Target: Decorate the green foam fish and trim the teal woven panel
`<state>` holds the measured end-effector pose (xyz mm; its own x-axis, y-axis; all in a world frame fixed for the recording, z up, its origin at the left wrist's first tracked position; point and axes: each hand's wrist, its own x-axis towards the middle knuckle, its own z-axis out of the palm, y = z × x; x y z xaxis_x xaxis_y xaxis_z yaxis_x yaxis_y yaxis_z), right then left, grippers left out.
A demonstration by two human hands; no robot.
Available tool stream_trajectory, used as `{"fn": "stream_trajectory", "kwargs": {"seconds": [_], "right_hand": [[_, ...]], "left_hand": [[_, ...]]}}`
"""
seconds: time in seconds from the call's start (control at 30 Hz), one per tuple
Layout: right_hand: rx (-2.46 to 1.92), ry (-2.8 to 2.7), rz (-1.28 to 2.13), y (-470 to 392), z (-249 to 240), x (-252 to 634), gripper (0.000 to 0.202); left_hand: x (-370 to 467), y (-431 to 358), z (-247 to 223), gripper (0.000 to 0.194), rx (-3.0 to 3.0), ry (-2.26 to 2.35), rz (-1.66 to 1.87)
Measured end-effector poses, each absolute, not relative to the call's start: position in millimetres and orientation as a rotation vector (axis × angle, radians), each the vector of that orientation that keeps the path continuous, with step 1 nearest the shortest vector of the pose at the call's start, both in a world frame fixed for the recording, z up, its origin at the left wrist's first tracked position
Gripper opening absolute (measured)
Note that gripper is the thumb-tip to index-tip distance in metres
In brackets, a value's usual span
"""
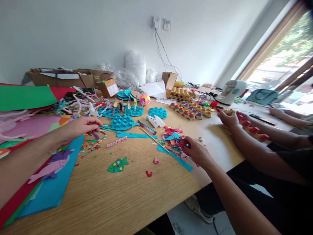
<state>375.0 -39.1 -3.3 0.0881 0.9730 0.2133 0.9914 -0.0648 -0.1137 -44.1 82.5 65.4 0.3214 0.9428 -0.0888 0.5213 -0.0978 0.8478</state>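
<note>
Foreground: a bare stretch of the pale wooden worktop (117, 202) lies nearest, with a blue foam sheet (52, 191) at its left edge that carries a pink and purple cut-out figure (52, 165).
Left hand: the left hand (81, 126) reaches in over the sheet; its grip is pinched on a small purple foam scrap (96, 135) that pokes out just below the fingertips.
Right hand: the right hand (195, 150) is clenched on red-handled scissors (183, 142); only the red loops show, at the thumb side of the grip.
Scrap heap: a pile of mixed coloured foam offcuts (172, 140) lies just left of the scissors, touching a long blue foam strip (174, 156) that runs under the right hand.
Between the hands: a green fish cut-out with coloured dots (117, 165) lies flat, well apart from both; a thin wooden stick (153, 137) lies slantwise beyond it.
Further back: blue scalloped foam fish shapes (122, 122), a white glue bottle (156, 121) on its side, and a tray of painted egg-carton cups (192, 109).
Right side: another person's hand (228, 118) grasps a strip of cardboard cups with red tips (251, 129).
</note>
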Motion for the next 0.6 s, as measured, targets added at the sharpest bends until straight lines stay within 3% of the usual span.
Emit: {"fn": "stream_trajectory", "kwargs": {"seconds": [0.33,0.6], "right_hand": [[-1.958,-2.14,0.027,-41.1,-6.4,375.5,0.012],[-1.952,-1.9,0.008,-34.6,1.8,373.6,0.011]], "left_hand": [[-37.3,83.9,65.5,0.021,1.702,1.308,0.591],[-25.3,79.3,59.8,0.02,1.721,1.277,0.544]]}}
